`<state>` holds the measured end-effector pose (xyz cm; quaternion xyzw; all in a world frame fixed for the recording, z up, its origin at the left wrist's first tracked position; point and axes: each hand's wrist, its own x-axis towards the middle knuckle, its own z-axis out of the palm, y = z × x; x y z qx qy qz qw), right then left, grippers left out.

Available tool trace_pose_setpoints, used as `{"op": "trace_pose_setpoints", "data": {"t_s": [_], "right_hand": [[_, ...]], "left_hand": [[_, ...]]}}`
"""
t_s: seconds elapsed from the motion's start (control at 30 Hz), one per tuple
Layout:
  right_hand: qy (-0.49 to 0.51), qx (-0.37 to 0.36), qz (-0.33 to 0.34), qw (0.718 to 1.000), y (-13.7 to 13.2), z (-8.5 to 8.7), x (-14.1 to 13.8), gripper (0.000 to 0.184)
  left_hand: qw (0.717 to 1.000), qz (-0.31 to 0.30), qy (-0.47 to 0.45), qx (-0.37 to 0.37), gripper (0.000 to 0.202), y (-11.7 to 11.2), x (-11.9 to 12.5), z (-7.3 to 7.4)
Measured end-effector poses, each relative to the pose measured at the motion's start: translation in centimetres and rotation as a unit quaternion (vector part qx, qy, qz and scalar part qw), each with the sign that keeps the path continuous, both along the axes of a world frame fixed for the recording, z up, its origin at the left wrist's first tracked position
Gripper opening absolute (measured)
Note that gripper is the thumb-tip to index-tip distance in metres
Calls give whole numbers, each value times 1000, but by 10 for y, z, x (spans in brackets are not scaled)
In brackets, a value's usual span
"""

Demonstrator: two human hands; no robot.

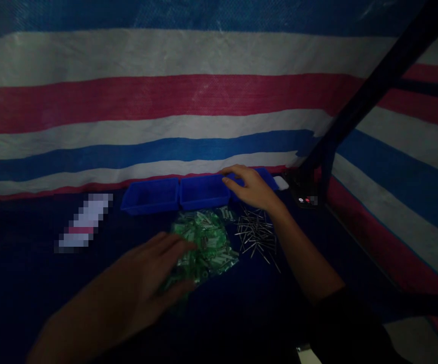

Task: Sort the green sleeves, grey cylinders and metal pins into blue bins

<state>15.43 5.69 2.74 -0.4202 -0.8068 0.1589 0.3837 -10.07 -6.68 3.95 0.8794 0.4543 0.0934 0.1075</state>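
Observation:
My left hand [148, 275] lies on the near edge of a pile of small green plastic pieces [205, 242], fingers stretched toward it and spread, holding nothing I can see. My right hand [251, 188] reaches forward over the right blue bin [264, 177], its fingers curved at the rim beside the middle blue bin [202, 191]. I cannot make out anything in them. A scatter of thin metal pins [255, 233] lies just below my right wrist, to the right of the green pile.
A third blue bin [151, 196] stands at the left of the row. A striped red, white and blue tarp [165, 101] forms the back wall. A dark pole [374, 86] slants at the right above a phone [305, 194]. A blurred packet [84, 222] lies left.

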Motion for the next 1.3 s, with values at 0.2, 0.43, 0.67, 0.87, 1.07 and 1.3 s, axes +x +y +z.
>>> {"op": "trace_pose_setpoints", "data": {"t_s": [0.2, 0.43, 0.67, 0.87, 1.07, 1.3], "right_hand": [[-23, 19, 45, 999, -25, 0, -23, 19], [-45, -25, 99, 994, -51, -18, -54, 18], [189, -255, 13, 948, -51, -20, -77, 31], [419, -287, 47, 860, -26, 16, -85, 24], [409, -137, -104, 896, -19, 11, -76, 36], [248, 21, -52, 967, -32, -2, -77, 12]], "left_hand": [[997, 1, 71, -44, 45, 43, 8, -30], [996, 17, -84, -6, 15, 61, -3, -35], [959, 46, -253, 114, 12, 74, 9, -17], [915, 61, -328, 228, 16, 97, 22, 5], [925, 59, -369, 71, 22, 104, 28, 9], [818, 135, -491, -268, 47, 111, 17, -3]]}}
